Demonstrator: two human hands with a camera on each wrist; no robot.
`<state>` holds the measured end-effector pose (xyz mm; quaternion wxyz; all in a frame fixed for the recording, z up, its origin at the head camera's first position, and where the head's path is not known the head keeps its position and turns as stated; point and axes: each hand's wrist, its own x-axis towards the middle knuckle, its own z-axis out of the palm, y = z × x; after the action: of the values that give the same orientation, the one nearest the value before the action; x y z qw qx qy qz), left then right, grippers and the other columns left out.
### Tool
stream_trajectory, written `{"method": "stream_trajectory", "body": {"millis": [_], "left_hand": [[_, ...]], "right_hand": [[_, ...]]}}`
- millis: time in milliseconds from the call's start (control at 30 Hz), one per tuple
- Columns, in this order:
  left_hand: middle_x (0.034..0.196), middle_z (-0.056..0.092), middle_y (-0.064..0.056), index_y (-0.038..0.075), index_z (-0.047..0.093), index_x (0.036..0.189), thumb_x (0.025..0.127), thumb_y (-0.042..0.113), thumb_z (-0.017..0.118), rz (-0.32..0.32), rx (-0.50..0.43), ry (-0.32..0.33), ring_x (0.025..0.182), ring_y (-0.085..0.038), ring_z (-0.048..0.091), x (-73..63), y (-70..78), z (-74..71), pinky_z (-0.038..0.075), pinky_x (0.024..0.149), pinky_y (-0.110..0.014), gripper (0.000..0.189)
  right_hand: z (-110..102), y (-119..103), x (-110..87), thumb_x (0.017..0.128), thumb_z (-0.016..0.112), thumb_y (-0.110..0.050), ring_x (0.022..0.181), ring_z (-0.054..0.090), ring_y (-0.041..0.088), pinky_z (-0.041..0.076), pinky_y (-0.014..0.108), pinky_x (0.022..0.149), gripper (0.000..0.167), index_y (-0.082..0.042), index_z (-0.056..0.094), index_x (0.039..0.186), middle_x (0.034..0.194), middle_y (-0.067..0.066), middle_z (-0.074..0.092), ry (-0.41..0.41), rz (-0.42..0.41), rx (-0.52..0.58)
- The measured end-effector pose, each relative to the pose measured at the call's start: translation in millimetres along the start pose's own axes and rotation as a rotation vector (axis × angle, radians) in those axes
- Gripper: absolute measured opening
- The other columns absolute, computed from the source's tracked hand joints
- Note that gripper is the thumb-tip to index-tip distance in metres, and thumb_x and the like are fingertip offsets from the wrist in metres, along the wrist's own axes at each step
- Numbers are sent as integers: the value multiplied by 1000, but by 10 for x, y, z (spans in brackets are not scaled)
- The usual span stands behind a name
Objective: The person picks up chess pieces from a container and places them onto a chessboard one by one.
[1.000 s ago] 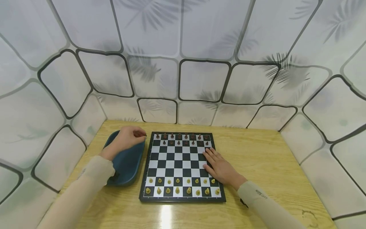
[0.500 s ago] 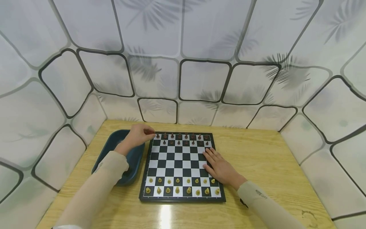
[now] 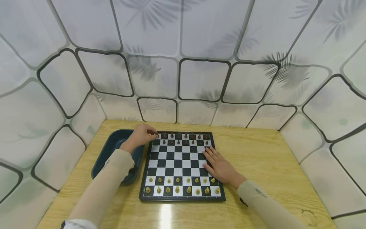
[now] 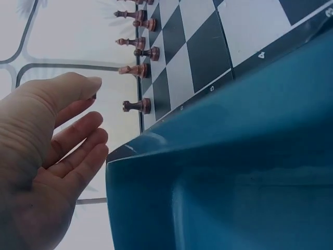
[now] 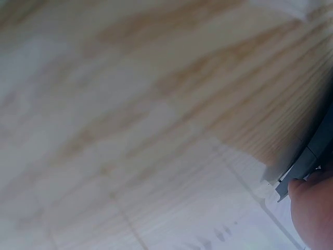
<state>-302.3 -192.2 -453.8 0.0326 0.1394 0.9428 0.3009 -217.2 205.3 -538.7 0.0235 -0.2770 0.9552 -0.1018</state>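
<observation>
My left hand (image 3: 141, 135) is at the far left corner of the chessboard (image 3: 183, 199), its fingertips overlapping the corner square. Between thumb and index finger it pinches a small dark red chess piece (image 4: 94, 97), mostly hidden by the fingers. In the left wrist view a reddish-brown rook (image 4: 138, 105) stands upright on the corner, just beyond the fingertips. Two rows of reddish-brown pieces (image 3: 186, 136) line the far side, and gold pieces (image 3: 177, 190) fill two rows on the near side. My right hand (image 3: 218, 167) rests flat on the board's right edge, fingers straight.
A blue plastic basin (image 3: 98, 160) stands left of the board, under my left forearm. The wooden table (image 3: 257, 152) runs back to patterned curtain-like walls (image 3: 204, 81) behind and on both sides.
My left hand has moved right, from over the basin to the board's far left corner, still pinching the small piece. My right hand has stayed in place.
</observation>
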Motion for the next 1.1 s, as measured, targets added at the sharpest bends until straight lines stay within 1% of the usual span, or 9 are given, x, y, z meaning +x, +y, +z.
{"method": "stream_trajectory", "body": {"millis": [200,333,467,700,733,800,900,967,1100], "left_hand": [[109,80,-12,6,81,112,97,23,76,2,1,-26,98,-28,74,51,2,47,61,86,-47,24],[110,80,-12,5,81,113,96,20,77,-15,-16,-63,96,-26,75,76,-3,95,62,85,-45,23],[110,81,-12,5,81,112,96,17,77,-16,-6,-86,96,-25,75,108,2,131,62,84,-43,21],[103,81,-8,8,84,104,95,17,78,-25,85,-109,87,-20,73,123,-3,182,61,78,-40,14],[102,82,-7,10,84,103,95,18,78,-21,112,-103,86,-19,73,127,-12,193,61,79,-41,13],[101,82,-4,13,85,101,95,20,78,-8,173,-88,89,-21,73,135,-21,207,59,88,-45,12],[102,82,-1,18,86,101,95,24,78,-2,248,-68,100,-28,71,140,-33,218,50,103,-57,12],[107,81,-1,20,86,102,96,25,77,-11,270,-68,115,-35,67,137,-36,217,39,113,-67,12],[119,78,-6,19,86,105,96,26,78,-51,271,-87,135,-45,53,127,-50,207,18,120,-79,13]], "right_hand": [[14,10,-8,112,40,-51,164,20,34,26,50,130,69,-9,33,166,173,13,29,-9,-2,-8],[31,17,-15,112,40,-51,163,20,35,26,51,130,69,-8,33,165,173,14,29,-5,-8,4],[40,28,-19,112,40,-50,164,19,34,26,51,130,69,-8,33,166,173,14,29,-3,1,2],[53,31,-9,112,39,-52,164,19,33,25,50,131,69,-9,32,166,174,13,28,-11,-2,-8],[50,28,-8,112,39,-52,164,19,33,25,50,131,69,-9,32,166,174,13,28,-12,-1,-8],[41,21,-9,112,39,-51,164,18,33,25,50,131,69,-9,31,166,174,13,28,-13,0,-10],[18,6,-7,112,39,-51,164,18,34,25,50,131,69,-9,32,166,174,13,28,-13,3,-10],[3,-1,-6,112,40,-50,164,19,34,26,50,130,69,-8,33,166,174,14,28,-9,3,-1],[-11,-1,-3,112,40,-51,164,19,34,26,50,130,69,-9,33,166,174,13,28,-9,4,-1]]}}
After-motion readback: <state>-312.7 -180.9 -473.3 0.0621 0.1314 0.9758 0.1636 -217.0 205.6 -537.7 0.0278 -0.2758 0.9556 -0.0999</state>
